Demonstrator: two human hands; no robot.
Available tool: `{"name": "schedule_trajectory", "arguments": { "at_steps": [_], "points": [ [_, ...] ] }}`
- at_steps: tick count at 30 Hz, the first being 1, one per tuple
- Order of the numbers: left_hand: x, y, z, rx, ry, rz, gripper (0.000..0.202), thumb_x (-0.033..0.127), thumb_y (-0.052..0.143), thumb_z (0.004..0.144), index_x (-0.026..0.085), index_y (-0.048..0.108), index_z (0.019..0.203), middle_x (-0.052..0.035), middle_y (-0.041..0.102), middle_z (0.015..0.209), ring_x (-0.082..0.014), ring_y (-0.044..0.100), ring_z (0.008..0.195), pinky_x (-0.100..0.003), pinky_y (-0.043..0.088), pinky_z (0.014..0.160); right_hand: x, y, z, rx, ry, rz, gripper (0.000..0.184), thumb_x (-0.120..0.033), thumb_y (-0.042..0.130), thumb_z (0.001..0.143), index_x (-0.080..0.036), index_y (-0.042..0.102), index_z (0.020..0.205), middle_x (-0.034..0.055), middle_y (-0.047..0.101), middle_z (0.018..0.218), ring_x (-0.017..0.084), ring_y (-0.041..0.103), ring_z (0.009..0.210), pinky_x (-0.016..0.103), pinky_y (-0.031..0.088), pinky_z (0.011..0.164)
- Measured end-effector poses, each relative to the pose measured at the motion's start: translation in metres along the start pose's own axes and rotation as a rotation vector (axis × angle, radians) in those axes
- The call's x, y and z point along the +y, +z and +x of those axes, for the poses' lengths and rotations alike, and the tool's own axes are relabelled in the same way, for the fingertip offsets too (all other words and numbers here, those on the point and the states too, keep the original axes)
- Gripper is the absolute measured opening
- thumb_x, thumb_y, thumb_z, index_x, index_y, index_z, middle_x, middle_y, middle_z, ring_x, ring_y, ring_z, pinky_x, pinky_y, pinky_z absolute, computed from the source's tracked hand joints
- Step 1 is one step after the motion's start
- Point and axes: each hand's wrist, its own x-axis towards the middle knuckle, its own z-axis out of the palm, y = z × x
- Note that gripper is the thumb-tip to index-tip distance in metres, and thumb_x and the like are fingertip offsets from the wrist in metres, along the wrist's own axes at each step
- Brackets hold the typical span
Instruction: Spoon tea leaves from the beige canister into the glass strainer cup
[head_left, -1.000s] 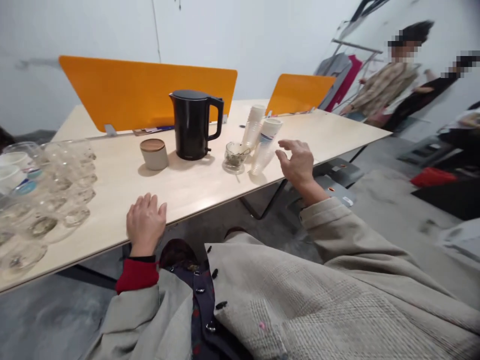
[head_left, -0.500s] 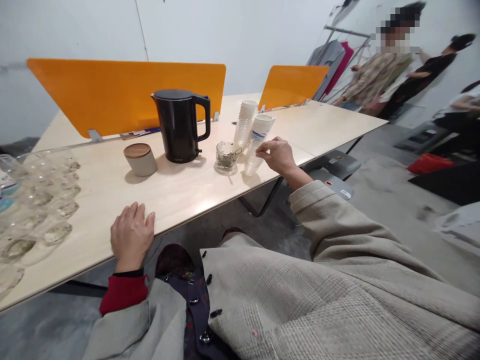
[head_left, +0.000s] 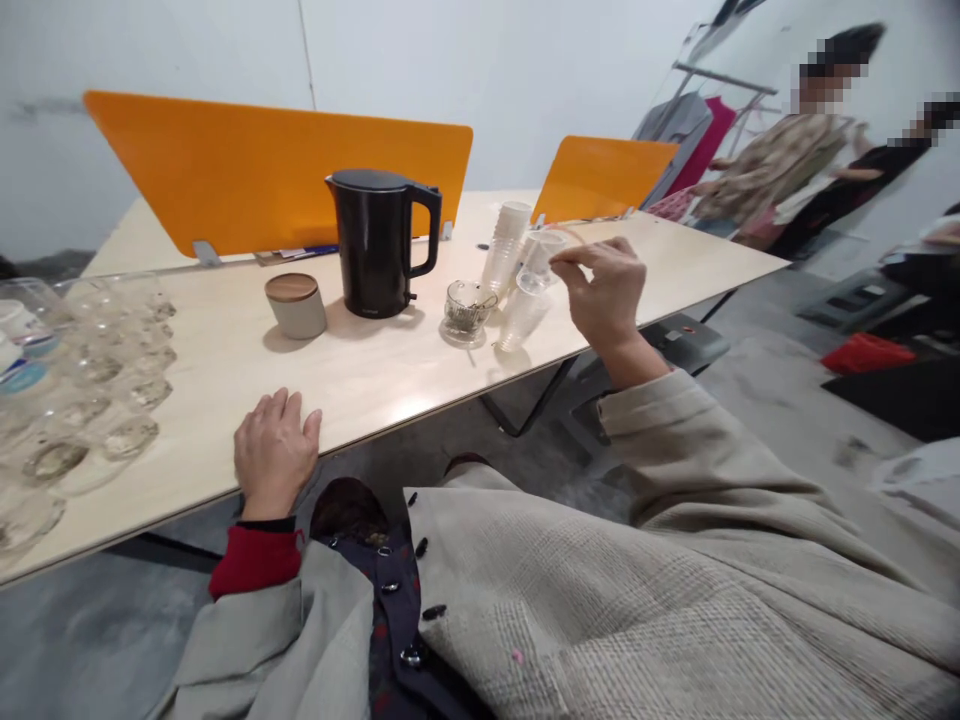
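Right hand (head_left: pixel 604 300) pinches a clear cup (head_left: pixel 541 255) off the leaning stack (head_left: pixel 521 312) near the worktop's front edge. Left hand (head_left: pixel 274 452) lies open, flat. A snagged cup could topple the stack.

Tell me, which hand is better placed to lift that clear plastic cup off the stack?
The right hand: its fingertips already pinch the top cup of the leaning stack, while the left hand lies flat at the table edge.

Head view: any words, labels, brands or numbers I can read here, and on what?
None can be read.
Black kettle: a faint mark low on its body, too small to read.
Plastic cups by the right hand: blue band print, blurred.
Cups at far left: blue print, blurred.
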Motion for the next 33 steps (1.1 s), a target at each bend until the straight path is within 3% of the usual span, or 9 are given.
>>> {"name": "schedule_trajectory", "arguments": {
  "at_steps": [2, 5, 9, 14, 20, 33],
  "points": [
    [0.003, -0.003, -0.002, -0.001, -0.018, 0.001, 0.055, 0.043, 0.039, 0.109, 0.009, 0.068, 0.142, -0.0230, 0.063, 0.157, -0.0420, 0.054, 0.149, -0.059, 0.043, 0.122, -0.030, 0.001, -0.006, -0.018, -0.072, 0.081, 0.018, -0.031, 0.066, 0.100, -0.026, 0.082, 0.093, 0.0049, 0.083, 0.095, 0.026, 0.069, 0.095, 0.047, 0.054, 0.096],
    [0.006, -0.005, -0.003, -0.014, -0.040, -0.003, 0.052, 0.042, 0.043, 0.108, 0.012, 0.068, 0.142, -0.0205, 0.062, 0.158, -0.0406, 0.054, 0.150, -0.058, 0.042, 0.123, -0.084, 0.021, -0.023, -0.146, -0.162, 0.251, 0.018, -0.031, 0.065, 0.102, -0.029, 0.081, 0.094, 0.0015, 0.081, 0.093, 0.025, 0.070, 0.095, 0.046, 0.056, 0.097],
    [0.007, -0.005, -0.004, -0.033, -0.053, -0.007, 0.050, 0.040, 0.045, 0.107, 0.013, 0.068, 0.143, -0.0194, 0.062, 0.159, -0.0399, 0.054, 0.151, -0.058, 0.041, 0.124, -0.147, 0.072, -0.047, -0.311, -0.233, 0.451, 0.017, -0.030, 0.068, 0.103, -0.028, 0.082, 0.094, 0.0027, 0.082, 0.093, 0.025, 0.069, 0.096, 0.045, 0.057, 0.094],
    [0.010, -0.007, -0.005, -0.043, -0.064, -0.024, 0.048, 0.039, 0.050, 0.106, 0.015, 0.068, 0.143, -0.0183, 0.063, 0.159, -0.0397, 0.054, 0.151, -0.057, 0.041, 0.125, -0.194, 0.130, -0.066, -0.437, -0.277, 0.587, 0.017, -0.027, 0.069, 0.103, -0.025, 0.082, 0.093, 0.0044, 0.082, 0.094, 0.026, 0.067, 0.096, 0.041, 0.055, 0.091],
    [0.013, -0.009, -0.006, -0.052, -0.070, -0.015, 0.049, 0.038, 0.049, 0.107, 0.012, 0.068, 0.143, -0.0186, 0.062, 0.160, -0.0410, 0.053, 0.152, -0.057, 0.040, 0.126, -0.219, 0.158, -0.084, -0.566, -0.296, 0.583, 0.021, -0.028, 0.064, 0.107, -0.024, 0.082, 0.096, 0.0061, 0.082, 0.097, 0.026, 0.065, 0.099, 0.040, 0.052, 0.091],
    [0.012, -0.008, -0.007, -0.047, -0.074, -0.028, 0.046, 0.036, 0.049, 0.106, 0.016, 0.067, 0.143, -0.0170, 0.061, 0.161, -0.0387, 0.052, 0.153, -0.056, 0.039, 0.127, -0.230, 0.173, -0.089, -0.603, -0.279, 0.591, 0.017, -0.025, 0.067, 0.106, -0.023, 0.083, 0.099, 0.0069, 0.081, 0.098, 0.025, 0.065, 0.103, 0.037, 0.052, 0.094]
  ]
}}
